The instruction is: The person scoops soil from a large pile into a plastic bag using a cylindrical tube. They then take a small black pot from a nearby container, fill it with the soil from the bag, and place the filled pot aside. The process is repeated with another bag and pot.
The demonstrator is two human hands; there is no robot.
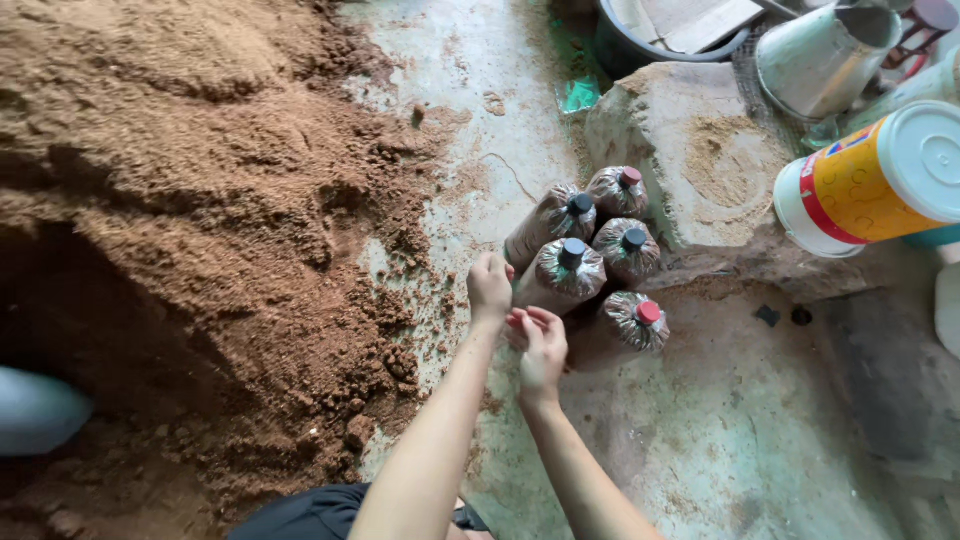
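Observation:
Several clear plastic bags packed with brown sawdust stand in a cluster on the concrete floor, each closed with a round cap. A black-capped bag [566, 272] stands nearest my hands; a red-capped bag [634, 320] is to its right. My left hand [489, 287] is closed in a fist beside the black-capped bag, touching its side. My right hand [540, 348] is just below, with fingers curled around a small red piece. What else the fists hold is hidden.
A big heap of brown sawdust [190, 220] fills the left half. A stone block [700, 170] sits behind the bags. A yellow and white plastic tub [870, 180], a metal can [815, 55] and a dark basin [640, 45] crowd the upper right.

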